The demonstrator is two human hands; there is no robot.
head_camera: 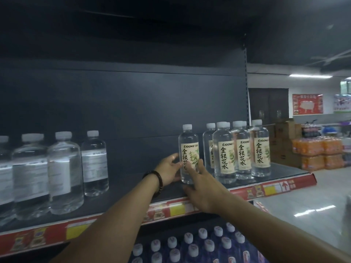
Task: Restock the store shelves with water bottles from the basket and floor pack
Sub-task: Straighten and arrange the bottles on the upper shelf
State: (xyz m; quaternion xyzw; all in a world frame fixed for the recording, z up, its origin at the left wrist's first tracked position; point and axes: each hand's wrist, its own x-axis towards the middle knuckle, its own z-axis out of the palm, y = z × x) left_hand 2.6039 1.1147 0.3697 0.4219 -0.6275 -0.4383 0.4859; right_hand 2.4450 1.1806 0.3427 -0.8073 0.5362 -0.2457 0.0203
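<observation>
A clear water bottle point(188, 149) with a white cap and a cream label with green leaves stands upright on the dark shelf point(133, 190). My left hand point(169, 170), a beaded bracelet on its wrist, grips the bottle's left side low down. My right hand point(204, 188) reaches in from the right, and its straight fingers touch the front of the label. Just to the right, several bottles of the same kind point(241, 149) stand packed together at the shelf's end. Neither the basket nor the floor pack is in view.
Larger clear bottles with white labels point(64, 171) line the shelf's left part, with a bare gap between them and my hands. Blue bottles with white caps point(190, 245) fill the shelf below. Orange drink packs point(319, 154) and cardboard boxes point(283, 133) stand across the tiled aisle point(303, 202).
</observation>
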